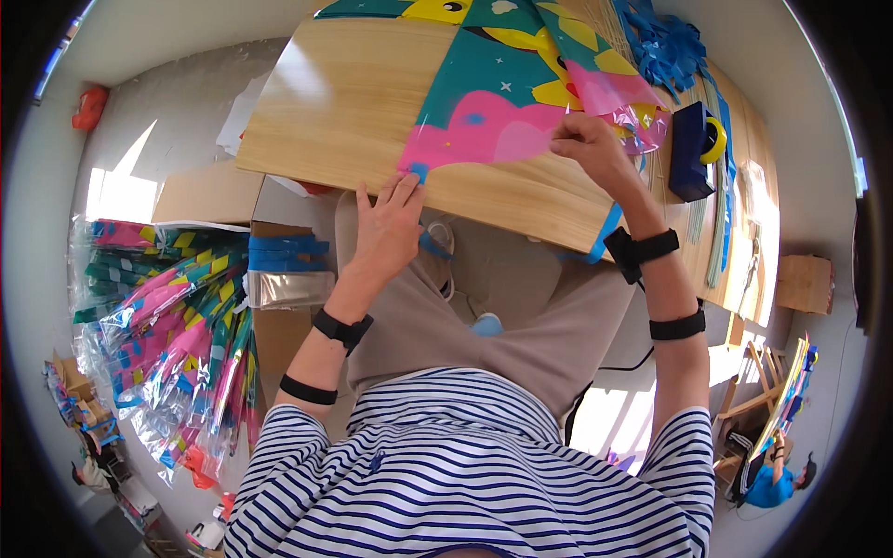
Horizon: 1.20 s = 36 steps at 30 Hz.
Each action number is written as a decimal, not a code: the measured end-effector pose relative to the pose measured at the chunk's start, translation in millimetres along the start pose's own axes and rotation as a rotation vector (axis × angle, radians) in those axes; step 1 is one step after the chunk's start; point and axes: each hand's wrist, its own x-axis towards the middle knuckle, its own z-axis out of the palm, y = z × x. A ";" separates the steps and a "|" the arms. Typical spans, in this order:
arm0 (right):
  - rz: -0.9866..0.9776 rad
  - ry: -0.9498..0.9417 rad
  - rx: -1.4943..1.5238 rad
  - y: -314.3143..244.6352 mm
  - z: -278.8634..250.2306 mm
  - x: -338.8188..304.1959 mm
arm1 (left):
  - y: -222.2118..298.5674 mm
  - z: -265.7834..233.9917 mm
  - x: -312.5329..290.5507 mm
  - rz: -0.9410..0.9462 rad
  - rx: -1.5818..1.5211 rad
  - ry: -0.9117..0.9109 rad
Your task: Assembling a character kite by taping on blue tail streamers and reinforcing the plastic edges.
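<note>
A thin printed sheet [479,88] in green, pink and yellow lies across the wooden table [344,93], its pink end toward me. At its near left corner sits a small blue piece [419,172], right on the table edge. My left hand [391,223] reaches there with fingers outstretched, the fingertips touching that corner. Over the right end of the pink edge is my right hand [595,153], thumb and fingers pinched together on the sheet. Clear plastic film glints just beyond the right hand. Black straps circle both my forearms.
A dark blue tape dispenser [690,153] with a yellow roll stands right, near blue ribbons [665,46] and thin sticks. Folded printed sheets in clear film [177,316] heap at left beside cardboard boxes [209,193]. Blue tape [606,232] marks the near table edge. People work behind.
</note>
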 end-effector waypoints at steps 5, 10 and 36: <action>-0.178 -0.337 -0.261 -42.9 80.6 61.1 | -4.0 11.0 0.7 -0.007 0.026 0.044; -0.281 -0.481 -0.417 -52.7 123.0 88.8 | -5.1 14.6 0.5 -0.006 0.025 0.092; -0.291 -0.600 -0.826 -52.3 163.7 118.8 | -9.0 16.8 -0.9 -0.006 -0.028 0.114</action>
